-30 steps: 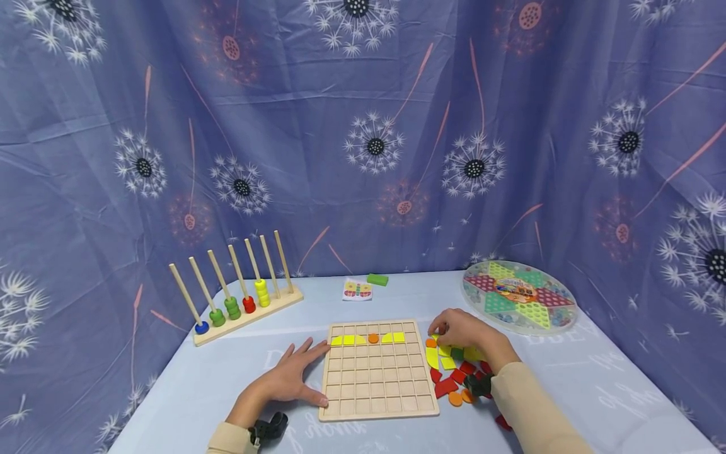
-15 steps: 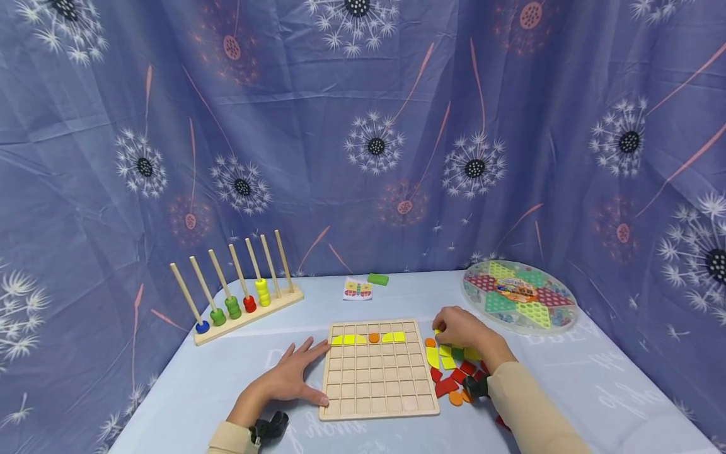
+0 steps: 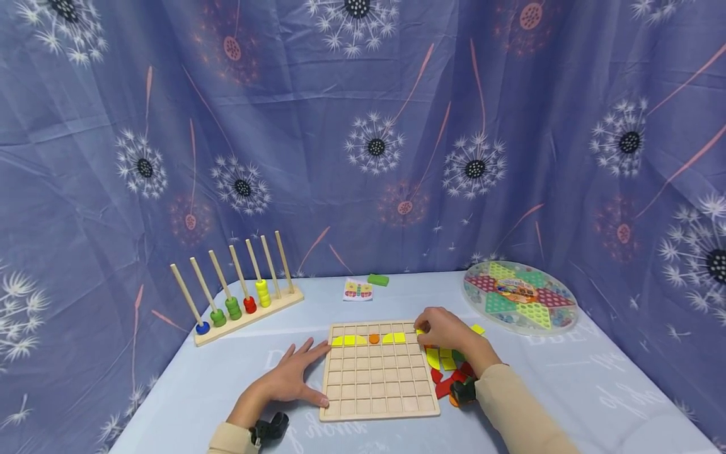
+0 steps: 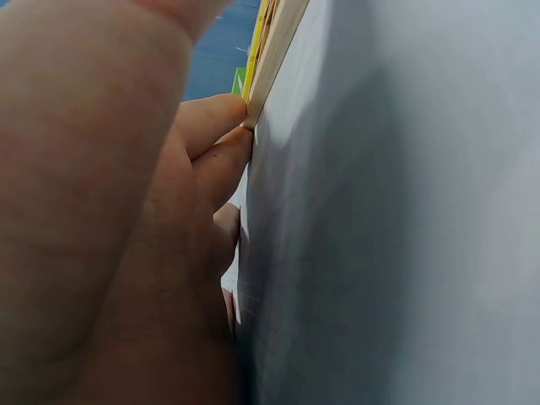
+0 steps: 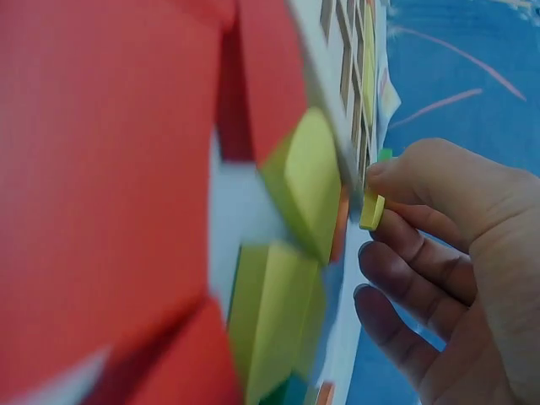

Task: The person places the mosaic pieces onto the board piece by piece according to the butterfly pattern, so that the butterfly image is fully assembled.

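Note:
My left hand [image 3: 290,376] lies with fingers spread at the left edge of the wooden grid board [image 3: 377,378]; thumb and fingertips touch its rim. A small yellow block [image 5: 371,210] is pinched between thumb and fingers of my right hand [image 3: 445,331], at the board's upper right edge. Yellow pieces [image 3: 399,338] and an orange disc [image 3: 374,338] sit in the board's second row from the back. Loose red, yellow, orange and green pieces lie right of the board, partly under my right forearm; a yellow quarter-round piece [image 3: 433,358] is among them.
A picture card [image 3: 358,290] and a green block [image 3: 377,279] lie behind the board. At the back left stands a peg rack [image 3: 249,318] with coloured rings. A round Chinese checkers board [image 3: 518,296] lies at the back right, before the curtain.
My right hand has moved left from the loose pieces to the board's upper right edge, carrying the yellow block. My left hand has stayed in place.

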`<state>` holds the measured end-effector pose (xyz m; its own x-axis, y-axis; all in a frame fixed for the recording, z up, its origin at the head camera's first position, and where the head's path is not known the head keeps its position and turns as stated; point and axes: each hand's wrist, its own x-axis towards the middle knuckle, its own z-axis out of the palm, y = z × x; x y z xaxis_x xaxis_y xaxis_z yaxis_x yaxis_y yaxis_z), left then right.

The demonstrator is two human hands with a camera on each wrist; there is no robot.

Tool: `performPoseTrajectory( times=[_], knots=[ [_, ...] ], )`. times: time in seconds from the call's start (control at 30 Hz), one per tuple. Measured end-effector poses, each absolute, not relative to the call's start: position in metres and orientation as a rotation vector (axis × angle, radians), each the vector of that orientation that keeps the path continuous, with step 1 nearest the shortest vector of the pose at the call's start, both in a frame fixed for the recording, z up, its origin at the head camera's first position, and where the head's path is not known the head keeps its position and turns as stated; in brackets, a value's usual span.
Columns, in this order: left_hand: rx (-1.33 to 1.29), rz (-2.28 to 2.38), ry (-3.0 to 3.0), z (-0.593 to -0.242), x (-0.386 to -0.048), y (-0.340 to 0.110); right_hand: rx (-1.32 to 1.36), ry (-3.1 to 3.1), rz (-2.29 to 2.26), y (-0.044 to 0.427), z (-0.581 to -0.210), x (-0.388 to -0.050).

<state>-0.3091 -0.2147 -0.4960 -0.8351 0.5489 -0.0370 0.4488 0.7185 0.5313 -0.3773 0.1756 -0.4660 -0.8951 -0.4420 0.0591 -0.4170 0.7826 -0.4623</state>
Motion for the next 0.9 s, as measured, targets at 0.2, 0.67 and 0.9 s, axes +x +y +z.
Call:
performPoseTrajectory(
  times=[0.2,0.67,0.9],
  knots=[
    [0.797,0.767,2.737,-0.498,-0.308,-0.214,-0.762,2.884,-0.742,0.162,-0.466,-0.374],
    [0.772,0.764,2.738,-0.495,-0.308,-0.214,-0.697,2.854,-0.885,0.169,-0.469,-0.377],
    [0.777,0.763,2.746,-0.496,-0.309,-0.214,-0.621,2.828,-0.957,0.185,-0.465,-0.375]
  ],
)
